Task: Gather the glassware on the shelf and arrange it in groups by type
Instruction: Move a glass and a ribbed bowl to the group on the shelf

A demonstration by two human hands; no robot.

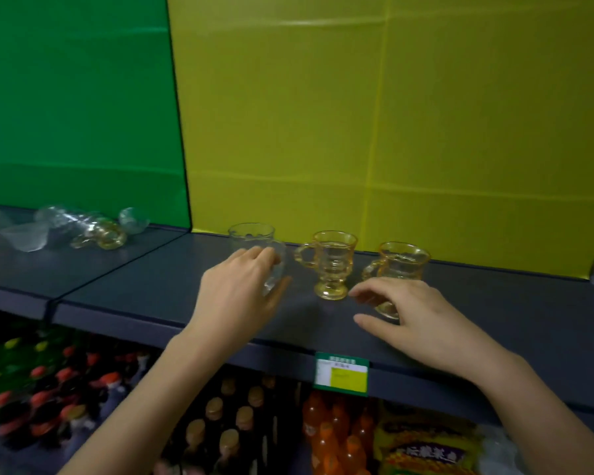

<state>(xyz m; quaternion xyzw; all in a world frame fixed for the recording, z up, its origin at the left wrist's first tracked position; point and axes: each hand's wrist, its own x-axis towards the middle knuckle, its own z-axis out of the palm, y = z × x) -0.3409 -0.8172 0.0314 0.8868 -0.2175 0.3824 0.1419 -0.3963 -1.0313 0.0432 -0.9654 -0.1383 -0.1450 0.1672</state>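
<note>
On the dark grey shelf (494, 303), in front of the yellow back panel, three glasses stand in a row. My left hand (240, 293) wraps the clear tumbler (252, 236) at the left, with fingers on its side and the thumb at its lower right. An amber footed mug (333, 262) stands free in the middle, its handle pointing left. At the right is a second amber mug (403, 262). My right hand (415, 313) hovers at this mug's foot with fingers spread, and the foot shows between forefinger and thumb.
On the neighbouring shelf section to the left lies a heap of glassware: clear bowls (24, 236), a round clear glass (132, 219) and amber mugs (107, 236) on their sides. A green price tag (342, 373) hangs on the shelf's front edge. Bottles and packets fill the shelf below.
</note>
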